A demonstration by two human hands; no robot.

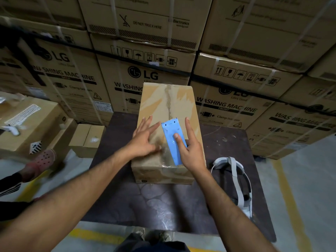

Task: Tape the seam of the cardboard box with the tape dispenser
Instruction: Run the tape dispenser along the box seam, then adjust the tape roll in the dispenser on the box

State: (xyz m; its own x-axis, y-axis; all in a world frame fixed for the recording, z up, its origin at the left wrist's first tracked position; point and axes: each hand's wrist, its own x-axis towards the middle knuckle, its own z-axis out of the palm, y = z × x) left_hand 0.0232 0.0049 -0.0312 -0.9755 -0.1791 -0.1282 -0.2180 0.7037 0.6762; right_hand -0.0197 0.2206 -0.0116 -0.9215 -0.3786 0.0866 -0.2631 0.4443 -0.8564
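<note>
Cardboard box [160,106] lengthwise on dark table [163,206], short end toward the camera. Centre seam [169,100] along the top, torn and ragged on the far half. Glossy clear tape [164,155] over the near part of the top and down over the near edge.

Tape dispenser [171,142]: flat, blue, on the box top over the seam line, about mid-length. Toothed end pointing away, near end tucked under the right palm, slightly angled to the seam.

Left grip [145,139]: wide, fingers straight and spread, palm flat on the box top just left of the dispenser. Nothing held.

Right grip [190,151]: one fingertip [176,136] pressing on the dispenser's blue back, a second finger straight along its right side on the cardboard. Thumb out of sight; pinch or mere press, cannot tell.

Both forearms bare, reaching in from the bottom corners.

Also on the table, right of the box and apart from it: white strapped headset [234,179].

Behind: wall of stacked washing machine cartons [145,75], strapped with white bands. Left, on the floor: small cartons [87,139], a larger carton [36,122], someone's foot in a pink clog [45,159]. Yellow floor line [94,235] near the bottom edge.
</note>
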